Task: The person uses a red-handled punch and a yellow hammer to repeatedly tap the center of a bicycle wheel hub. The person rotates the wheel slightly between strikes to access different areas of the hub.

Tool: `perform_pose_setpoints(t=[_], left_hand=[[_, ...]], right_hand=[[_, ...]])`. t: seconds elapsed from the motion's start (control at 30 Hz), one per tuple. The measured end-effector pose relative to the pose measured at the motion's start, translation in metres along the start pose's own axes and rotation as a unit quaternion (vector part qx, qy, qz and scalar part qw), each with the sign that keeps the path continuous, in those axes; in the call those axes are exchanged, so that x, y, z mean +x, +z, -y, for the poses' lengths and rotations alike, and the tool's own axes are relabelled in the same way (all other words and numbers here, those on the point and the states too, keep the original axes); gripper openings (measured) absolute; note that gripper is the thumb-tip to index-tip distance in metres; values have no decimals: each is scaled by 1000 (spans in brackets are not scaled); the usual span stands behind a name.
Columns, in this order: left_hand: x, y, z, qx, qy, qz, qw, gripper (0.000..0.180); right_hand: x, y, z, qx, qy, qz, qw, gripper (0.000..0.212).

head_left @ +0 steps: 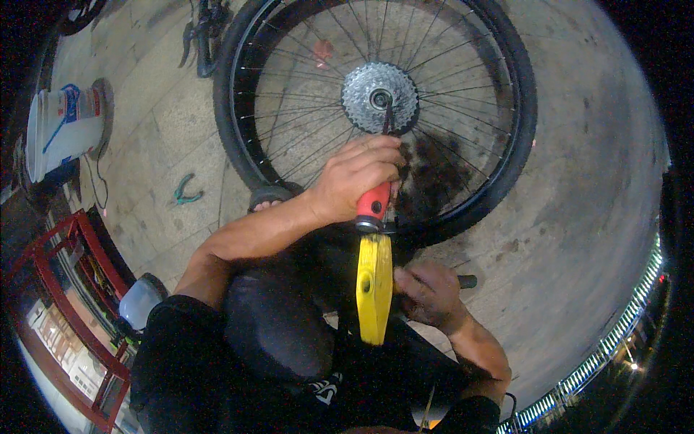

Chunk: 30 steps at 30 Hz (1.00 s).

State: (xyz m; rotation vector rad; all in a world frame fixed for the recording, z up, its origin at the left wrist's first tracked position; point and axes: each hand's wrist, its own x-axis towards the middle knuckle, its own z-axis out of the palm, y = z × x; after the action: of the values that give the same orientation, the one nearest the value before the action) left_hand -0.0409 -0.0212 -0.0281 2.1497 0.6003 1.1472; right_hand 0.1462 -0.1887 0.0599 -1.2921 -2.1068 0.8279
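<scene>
Bicycle wheel (225, 94), sprocket side up, above a paved floor (155, 155); a silver cassette (356, 101) sits at its hub. The shaft of a red-handled screwdriver (375, 201) reaches the cassette's centre, and the left hand (359, 173) is closed around the tool. Just below the wheel, the blurred right hand (429, 293) grips a yellow-headed hammer (374, 293), its head at the screwdriver's butt; from where I stand I cannot tell whether they touch. Floor: pale slabs with visible joints, a dark stain (437, 170) within the wheel's rim, a pinkish-red scrap (322, 49) behind its spokes. Left of the wheel: teal-handled pliers (189, 195); farther out, a white bucket (65, 137). Lower left of the wheel: a red metal frame (90, 249). Far to the wheel's lower right: a curving strip of lights (596, 376) against darkness.
</scene>
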Motion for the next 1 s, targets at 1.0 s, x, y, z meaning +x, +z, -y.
perform_pose_setpoints(t=[1.0], left_hand=[[5, 13, -12, 60, -2, -28, 998, 29]], right_hand=[[-12, -2, -13, -36, 12, 24, 999, 48]])
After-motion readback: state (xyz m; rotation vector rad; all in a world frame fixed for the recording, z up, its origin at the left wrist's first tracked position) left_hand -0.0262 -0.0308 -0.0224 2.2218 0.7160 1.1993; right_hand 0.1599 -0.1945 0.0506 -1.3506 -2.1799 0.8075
